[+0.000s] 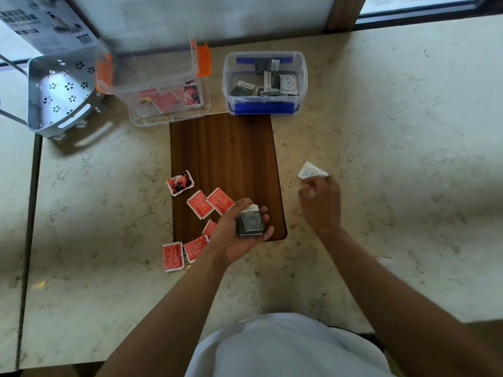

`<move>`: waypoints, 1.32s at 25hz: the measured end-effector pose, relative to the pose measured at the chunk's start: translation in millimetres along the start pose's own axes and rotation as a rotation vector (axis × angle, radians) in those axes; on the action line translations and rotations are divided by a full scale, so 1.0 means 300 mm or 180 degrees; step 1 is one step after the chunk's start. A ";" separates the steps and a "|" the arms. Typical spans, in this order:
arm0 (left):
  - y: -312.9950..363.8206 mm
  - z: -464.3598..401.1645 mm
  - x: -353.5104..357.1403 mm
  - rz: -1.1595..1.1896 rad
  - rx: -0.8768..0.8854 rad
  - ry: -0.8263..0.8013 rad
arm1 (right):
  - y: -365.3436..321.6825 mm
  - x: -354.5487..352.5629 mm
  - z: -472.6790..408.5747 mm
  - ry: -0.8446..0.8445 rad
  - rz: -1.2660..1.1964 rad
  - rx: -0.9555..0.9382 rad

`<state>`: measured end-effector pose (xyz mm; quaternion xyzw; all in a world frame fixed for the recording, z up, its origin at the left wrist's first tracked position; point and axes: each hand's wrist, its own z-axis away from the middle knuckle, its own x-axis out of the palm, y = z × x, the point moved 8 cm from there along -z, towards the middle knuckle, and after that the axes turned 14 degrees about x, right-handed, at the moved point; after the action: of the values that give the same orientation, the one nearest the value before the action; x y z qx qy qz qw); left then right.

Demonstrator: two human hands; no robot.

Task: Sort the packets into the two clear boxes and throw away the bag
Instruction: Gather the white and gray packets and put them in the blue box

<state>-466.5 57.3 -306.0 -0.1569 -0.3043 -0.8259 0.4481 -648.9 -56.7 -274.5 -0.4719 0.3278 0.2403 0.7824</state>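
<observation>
Dark packets (250,223) stacked, gripped in left hand (236,232); right hand (321,202) pinches white packet (311,170). Advise adding squarely, then blue-clipped box (265,83).

Two lidless boxes side by side behind a board (226,148), left box (163,115), right box (264,104), loose packets (200,204) at the board's near-left corner, basket (60,104) far left.

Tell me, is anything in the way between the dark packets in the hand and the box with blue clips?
Nothing visible blocks the way. The left hand holds the stack of dark packets over the wooden board, which lies bare up to the blue-clipped box. The box has no lid on.
</observation>
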 end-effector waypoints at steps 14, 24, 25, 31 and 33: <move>-0.039 0.022 -0.079 -0.0902 -0.0077 0.0156 | 0.028 0.078 0.016 -0.1619 -0.0272 0.0577; -0.077 0.052 -0.088 -0.1342 0.0412 0.0244 | -0.004 0.146 0.340 -0.1321 0.0030 0.0269; -0.084 0.057 -0.079 -0.1301 0.0437 0.0225 | -0.023 0.162 0.363 -0.1312 0.0074 0.0167; -0.059 0.058 -0.074 -0.0956 0.0365 0.0139 | -0.055 0.163 0.382 -0.1573 -0.0304 0.0039; -0.042 0.051 -0.097 -0.0773 0.0302 0.0254 | -0.042 0.125 0.322 -0.1371 -0.0408 0.0146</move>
<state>-461.2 91.1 -314.1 -0.0645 -0.3417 -0.8643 0.3634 -587.4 26.9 -262.1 -0.4117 0.1279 0.2778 0.8585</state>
